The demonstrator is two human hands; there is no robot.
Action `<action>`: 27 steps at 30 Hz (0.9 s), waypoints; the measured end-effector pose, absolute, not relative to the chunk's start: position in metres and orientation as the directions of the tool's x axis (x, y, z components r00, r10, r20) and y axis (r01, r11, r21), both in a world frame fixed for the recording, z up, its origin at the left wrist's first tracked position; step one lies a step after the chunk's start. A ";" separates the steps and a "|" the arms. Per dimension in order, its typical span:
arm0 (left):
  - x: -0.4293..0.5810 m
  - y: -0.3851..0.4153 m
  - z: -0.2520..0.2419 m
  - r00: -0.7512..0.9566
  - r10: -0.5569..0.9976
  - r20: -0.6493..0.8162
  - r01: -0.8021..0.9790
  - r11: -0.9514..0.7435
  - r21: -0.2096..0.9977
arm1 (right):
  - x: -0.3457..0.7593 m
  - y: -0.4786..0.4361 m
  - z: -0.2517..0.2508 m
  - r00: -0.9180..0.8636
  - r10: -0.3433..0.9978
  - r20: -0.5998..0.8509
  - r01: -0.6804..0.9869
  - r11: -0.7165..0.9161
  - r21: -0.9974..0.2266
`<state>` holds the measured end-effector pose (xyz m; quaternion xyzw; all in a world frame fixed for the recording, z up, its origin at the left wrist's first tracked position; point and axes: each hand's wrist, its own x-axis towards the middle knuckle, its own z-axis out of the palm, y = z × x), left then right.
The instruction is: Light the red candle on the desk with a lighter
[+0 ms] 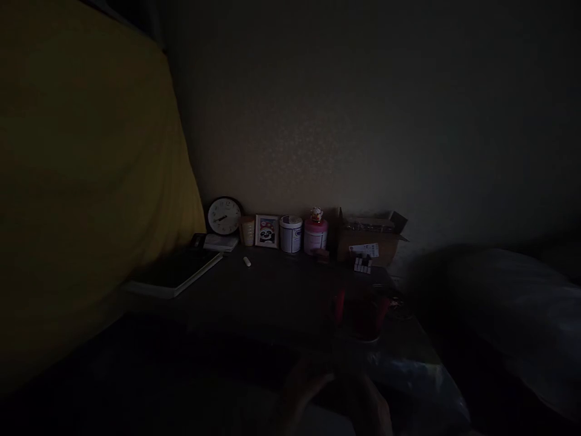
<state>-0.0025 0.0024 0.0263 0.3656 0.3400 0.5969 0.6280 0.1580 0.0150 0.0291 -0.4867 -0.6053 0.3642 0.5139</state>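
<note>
The picture is very dark. My left hand (307,387) is low in the view near the table's front edge, its fingers lost in shadow. Close on its right is my right hand (371,402), also dim and blurred. Whether either hand holds anything cannot be made out. Just beyond them on the table (272,290) stands a dark object with two red upright parts (339,306), close to the right side. A small white item (247,261) lies farther back on the tabletop.
Along the wall stand a round clock (224,216), a cup (247,231), a framed panda picture (267,232), a white tin (291,235), a pink-lidded tin (315,237) and an open cardboard box (372,242). A large book (177,272) lies left, beside a yellow curtain (91,163).
</note>
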 end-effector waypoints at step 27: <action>0.001 0.004 0.038 0.052 0.998 -0.019 -0.349 0.036 0.937 | 0.165 0.021 0.016 -0.039 0.950 0.309 0.254 0.309 -0.917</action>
